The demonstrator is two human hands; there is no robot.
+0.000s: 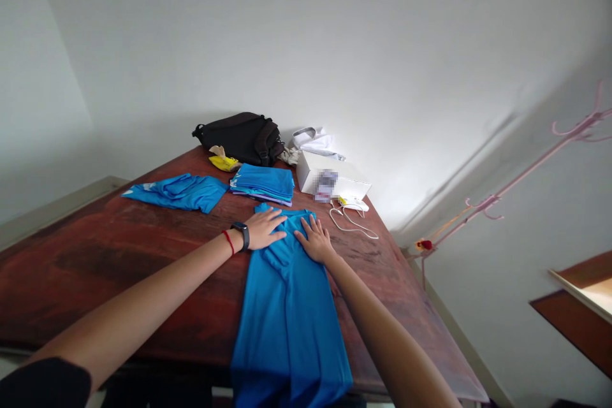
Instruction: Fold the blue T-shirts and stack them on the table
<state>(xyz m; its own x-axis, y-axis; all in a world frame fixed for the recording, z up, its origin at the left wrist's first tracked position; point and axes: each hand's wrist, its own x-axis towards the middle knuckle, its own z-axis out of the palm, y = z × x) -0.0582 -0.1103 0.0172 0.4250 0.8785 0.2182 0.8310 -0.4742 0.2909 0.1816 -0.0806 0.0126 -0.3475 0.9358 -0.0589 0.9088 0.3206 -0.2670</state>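
Observation:
A blue shirt (291,306) lies lengthwise on the dark red wooden table (182,280), its sides folded in and its lower end hanging over the near edge. My left hand (262,229) rests flat with fingers spread on the shirt's upper left part. Opposite it, my right hand (315,239) presses on the upper right part, fingers apart. Small wrinkles run through the cloth between and below my hands. Just beyond the shirt sits a stack of folded blue shirts (262,182). To the left lies a crumpled blue shirt (182,191).
A black backpack (239,137) lies at the table's far end, with a yellow packet (223,162) before it. Right of the stack are a white box (310,169), a white cable (354,228) and white cloth (318,140). A pink coat rack (521,188) leans at the right.

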